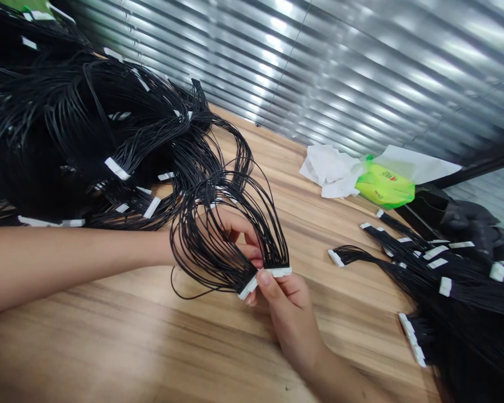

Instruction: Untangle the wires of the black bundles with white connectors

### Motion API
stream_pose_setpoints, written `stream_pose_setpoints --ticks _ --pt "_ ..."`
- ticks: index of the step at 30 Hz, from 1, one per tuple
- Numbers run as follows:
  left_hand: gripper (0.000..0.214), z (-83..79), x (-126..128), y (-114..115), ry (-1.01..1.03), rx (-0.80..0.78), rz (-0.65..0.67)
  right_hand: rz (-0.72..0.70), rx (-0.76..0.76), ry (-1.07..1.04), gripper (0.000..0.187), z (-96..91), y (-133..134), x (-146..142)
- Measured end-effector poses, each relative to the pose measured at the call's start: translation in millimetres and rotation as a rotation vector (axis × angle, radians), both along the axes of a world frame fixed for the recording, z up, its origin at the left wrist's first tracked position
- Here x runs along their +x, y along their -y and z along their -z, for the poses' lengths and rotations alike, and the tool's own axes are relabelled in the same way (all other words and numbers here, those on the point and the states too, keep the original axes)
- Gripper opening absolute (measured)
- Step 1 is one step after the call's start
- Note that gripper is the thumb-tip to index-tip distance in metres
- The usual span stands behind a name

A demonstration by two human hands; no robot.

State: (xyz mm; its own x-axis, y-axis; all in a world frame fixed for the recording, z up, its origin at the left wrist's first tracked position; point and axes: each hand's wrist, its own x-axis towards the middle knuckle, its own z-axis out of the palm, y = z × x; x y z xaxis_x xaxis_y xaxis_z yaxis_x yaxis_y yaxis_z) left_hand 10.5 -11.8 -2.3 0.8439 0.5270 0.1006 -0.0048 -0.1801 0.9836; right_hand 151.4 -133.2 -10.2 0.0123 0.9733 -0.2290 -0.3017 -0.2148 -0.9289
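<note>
A black wire harness (pixel 218 224) loops above the table, with two white connectors at its ends held close together. My right hand (pixel 292 310) pinches it from the lower right, its thumb at the inner end of the right connector (pixel 279 272). My left hand (pixel 231 229) reaches through from the left behind the looped wires, its fingers curled around the harness near the left connector (pixel 248 284). Wires cover part of that hand. One loose wire loop hangs to the lower left of the bundle.
At left lies a large heap of black wire harnesses (pixel 88 117) with white connectors. More harnesses (pixel 449 302) lie at right. Crumpled white paper (pixel 330 170) and a bright green plastic packet (pixel 384 183) rest near the metallic blinds (pixel 277 61) along the wooden table's (pixel 172 347) back edge.
</note>
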Motion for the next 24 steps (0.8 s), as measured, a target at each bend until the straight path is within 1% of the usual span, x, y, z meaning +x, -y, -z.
stream_pose_setpoints --ticks 3,9,11,14,16,20,24 --pt "0.016 -3.0 -0.7 0.2 -0.029 -0.028 0.006 0.013 -0.002 0.004 0.032 -1.2 0.3 -0.3" --pt "0.016 -0.4 -2.9 -0.3 0.011 0.011 -0.026 0.009 -0.006 0.0 0.028 0.2 2.3 0.5" --pt "0.016 -0.8 -2.4 -0.2 0.025 -0.015 -0.024 0.011 -0.006 -0.004 0.029 0.1 2.5 0.6" --pt "0.014 -2.8 -1.1 0.6 0.043 -0.1 -0.01 0.017 -0.006 -0.012 0.029 -0.6 1.9 -0.3" --pt "0.014 -4.5 -0.5 1.2 0.056 -0.12 -0.008 0.027 -0.005 -0.023 0.029 -1.1 1.2 -1.2" --pt "0.016 -7.1 -0.7 1.3 0.077 -0.092 -0.005 0.035 -0.002 -0.037 0.027 -1.2 0.3 -1.9" --pt "0.019 -6.1 -2.2 0.5 0.02 -0.039 0.017 0.013 -0.004 -0.015 0.03 -0.2 1.1 -0.3"
